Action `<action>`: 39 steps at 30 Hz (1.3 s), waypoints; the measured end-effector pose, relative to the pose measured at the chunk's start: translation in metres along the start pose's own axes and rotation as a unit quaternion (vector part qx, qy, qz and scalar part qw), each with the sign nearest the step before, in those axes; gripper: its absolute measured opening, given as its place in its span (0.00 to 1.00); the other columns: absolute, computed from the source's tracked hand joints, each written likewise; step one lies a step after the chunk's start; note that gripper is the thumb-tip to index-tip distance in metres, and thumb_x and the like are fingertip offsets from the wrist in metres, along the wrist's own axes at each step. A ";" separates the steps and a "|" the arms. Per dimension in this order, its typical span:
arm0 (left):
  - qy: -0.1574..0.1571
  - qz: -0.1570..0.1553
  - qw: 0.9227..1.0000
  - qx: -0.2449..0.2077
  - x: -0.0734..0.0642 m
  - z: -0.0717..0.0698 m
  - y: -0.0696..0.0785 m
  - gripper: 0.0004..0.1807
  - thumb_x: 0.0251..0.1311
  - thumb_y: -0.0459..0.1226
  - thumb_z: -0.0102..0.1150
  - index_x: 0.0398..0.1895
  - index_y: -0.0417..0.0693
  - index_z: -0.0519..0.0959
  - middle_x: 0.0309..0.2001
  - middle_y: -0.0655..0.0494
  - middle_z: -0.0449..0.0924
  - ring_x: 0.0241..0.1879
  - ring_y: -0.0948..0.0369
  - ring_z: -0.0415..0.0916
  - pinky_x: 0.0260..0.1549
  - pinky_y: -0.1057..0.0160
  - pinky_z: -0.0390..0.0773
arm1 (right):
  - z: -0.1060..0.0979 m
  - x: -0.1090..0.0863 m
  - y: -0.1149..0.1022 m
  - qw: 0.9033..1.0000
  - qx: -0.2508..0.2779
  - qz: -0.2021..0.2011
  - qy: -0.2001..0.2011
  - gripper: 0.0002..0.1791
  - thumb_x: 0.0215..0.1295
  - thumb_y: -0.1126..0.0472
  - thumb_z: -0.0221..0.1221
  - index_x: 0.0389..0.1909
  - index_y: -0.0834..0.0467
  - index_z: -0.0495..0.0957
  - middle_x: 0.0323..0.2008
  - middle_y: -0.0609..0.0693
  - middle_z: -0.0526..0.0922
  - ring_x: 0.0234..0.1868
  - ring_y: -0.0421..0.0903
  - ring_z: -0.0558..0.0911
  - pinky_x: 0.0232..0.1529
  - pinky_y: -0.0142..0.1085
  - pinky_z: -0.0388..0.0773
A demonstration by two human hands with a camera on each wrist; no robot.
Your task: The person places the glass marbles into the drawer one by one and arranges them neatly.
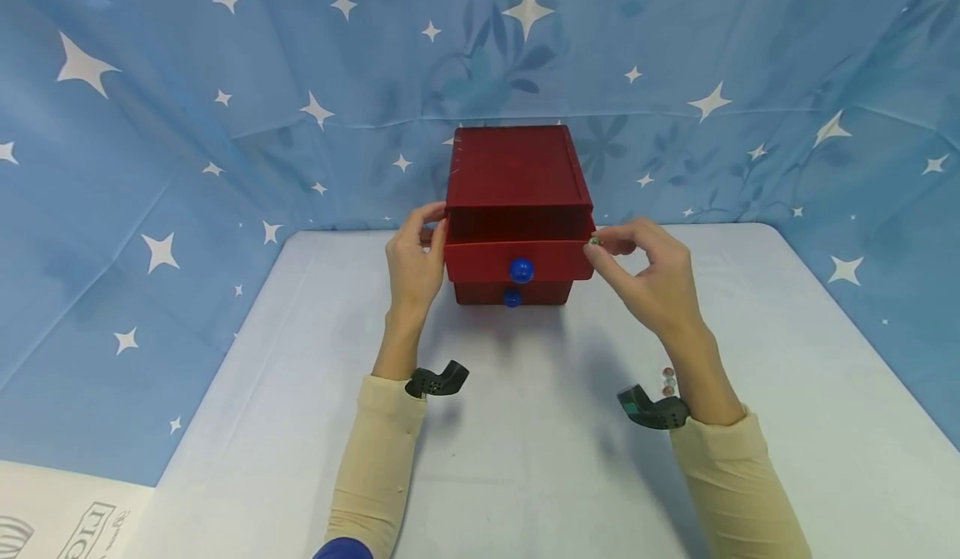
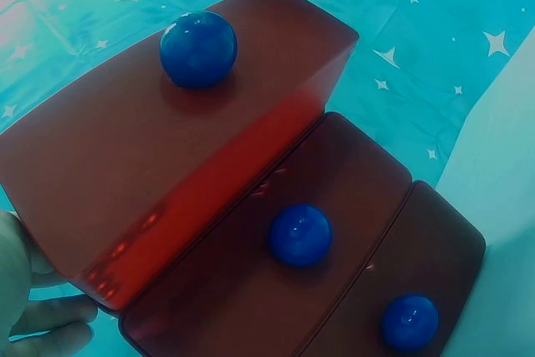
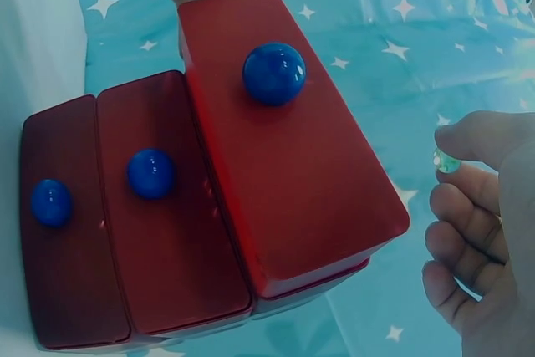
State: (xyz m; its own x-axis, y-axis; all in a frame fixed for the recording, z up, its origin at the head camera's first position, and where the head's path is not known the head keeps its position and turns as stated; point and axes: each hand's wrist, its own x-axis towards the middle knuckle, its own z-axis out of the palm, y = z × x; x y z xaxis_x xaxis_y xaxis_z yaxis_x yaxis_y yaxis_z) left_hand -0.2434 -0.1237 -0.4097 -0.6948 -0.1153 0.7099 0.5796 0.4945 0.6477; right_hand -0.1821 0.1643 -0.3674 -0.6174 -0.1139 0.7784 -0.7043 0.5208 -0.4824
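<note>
A red cabinet of three drawers with round blue knobs stands at the back of the table. Its top drawer is pulled out, and the inside looks dark. The lower drawers are pushed in. My left hand holds the top drawer at its left side, some fingers showing by the corner. At the drawer's front right corner, my right hand pinches a small, shiny greenish glass-like piece between thumb and forefinger. Its other fingers are loosely curled.
Several small round brownish and clear pieces lie in a row beside my right wrist. The white table backs onto a blue star-patterned curtain. Printed paper shows at the lower left.
</note>
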 end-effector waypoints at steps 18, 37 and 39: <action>0.005 0.005 1.000 -0.003 0.000 0.001 -0.002 0.14 0.71 0.36 0.56 0.56 0.41 0.79 0.50 0.46 0.85 0.32 0.55 0.83 0.38 0.60 0.86 | 0.004 0.015 0.011 0.998 -0.052 0.028 -0.006 0.11 0.60 0.65 0.68 0.43 0.64 0.85 0.28 0.57 0.79 0.34 0.44 0.76 0.42 0.22 0.70; 0.004 0.005 1.000 -0.004 0.001 0.001 -0.002 0.14 0.71 0.35 0.56 0.56 0.41 0.80 0.50 0.45 0.85 0.31 0.55 0.83 0.38 0.61 0.85 | 0.006 0.019 0.017 0.995 -0.071 0.063 -0.033 0.13 0.61 0.61 0.69 0.45 0.62 0.85 0.28 0.50 0.75 0.33 0.46 0.76 0.38 0.22 0.71; 0.004 0.005 1.000 -0.003 0.001 0.001 -0.002 0.14 0.71 0.35 0.56 0.56 0.41 0.80 0.50 0.45 0.85 0.31 0.55 0.83 0.38 0.61 0.85 | 0.006 0.019 0.017 0.995 -0.072 0.063 -0.034 0.13 0.61 0.62 0.69 0.45 0.62 0.85 0.28 0.50 0.75 0.33 0.46 0.76 0.37 0.23 0.72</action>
State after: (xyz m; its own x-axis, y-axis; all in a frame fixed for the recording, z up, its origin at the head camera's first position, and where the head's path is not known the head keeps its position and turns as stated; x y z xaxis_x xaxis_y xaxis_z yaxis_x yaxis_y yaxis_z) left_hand -0.2461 -0.1243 -0.4104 -0.6853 -0.1163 0.7189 0.5897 0.4907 0.6415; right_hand -0.2079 0.1658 -0.3631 -0.7232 -0.0957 0.6839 -0.5658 0.6500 -0.5073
